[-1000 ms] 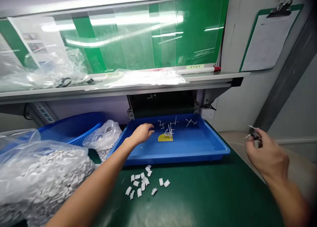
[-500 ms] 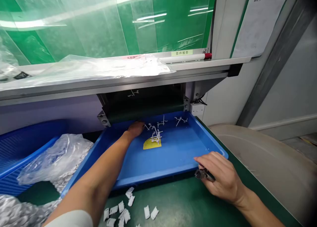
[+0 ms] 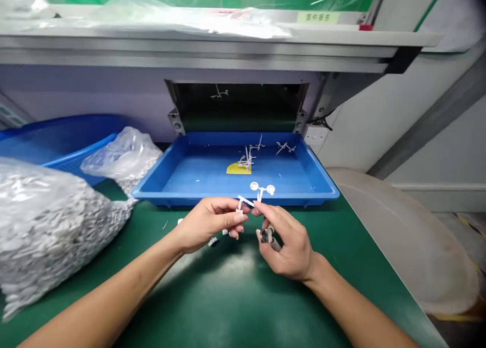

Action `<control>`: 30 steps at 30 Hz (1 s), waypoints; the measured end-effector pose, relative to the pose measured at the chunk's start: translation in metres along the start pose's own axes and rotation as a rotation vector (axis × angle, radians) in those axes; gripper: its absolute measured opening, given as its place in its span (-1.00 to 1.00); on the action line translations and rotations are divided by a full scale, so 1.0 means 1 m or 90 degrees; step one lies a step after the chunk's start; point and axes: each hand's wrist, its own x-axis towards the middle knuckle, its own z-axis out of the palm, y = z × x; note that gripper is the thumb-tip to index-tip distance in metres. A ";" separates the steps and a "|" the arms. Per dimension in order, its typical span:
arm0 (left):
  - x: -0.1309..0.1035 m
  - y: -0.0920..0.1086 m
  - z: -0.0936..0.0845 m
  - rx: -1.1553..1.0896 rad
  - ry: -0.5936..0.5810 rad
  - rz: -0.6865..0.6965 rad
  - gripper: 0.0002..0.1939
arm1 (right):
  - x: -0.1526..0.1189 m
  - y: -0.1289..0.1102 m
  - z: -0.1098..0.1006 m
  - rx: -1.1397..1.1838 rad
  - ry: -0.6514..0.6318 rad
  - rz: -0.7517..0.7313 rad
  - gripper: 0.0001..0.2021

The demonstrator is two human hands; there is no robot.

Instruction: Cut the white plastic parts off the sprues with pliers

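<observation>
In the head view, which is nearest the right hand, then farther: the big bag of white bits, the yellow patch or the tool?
1. Tool: in the right hand.
2. Yellow patch: ahead, in the blue tray.
3. Big bag: over on the left.

The left hand (image 3: 208, 221) (now gripping a white sprue (image 3: 246, 201)) has quit the tray (image 3: 182, 177)

Bag (image 3: 56, 236) cut off; tool (image 3: 267, 235) part-hidden
</observation>
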 end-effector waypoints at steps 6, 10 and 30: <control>-0.016 -0.032 -0.005 -0.238 -0.068 -0.070 -0.72 | -0.008 -0.005 0.008 0.015 -0.055 0.014 -0.34; -0.022 -0.032 -0.006 -0.184 0.029 0.016 -0.72 | -0.008 -0.007 0.011 0.014 -0.046 0.054 -0.33; -0.027 -0.037 -0.001 0.386 0.138 0.353 -0.78 | -0.007 0.005 0.015 -0.177 -0.197 0.164 -0.79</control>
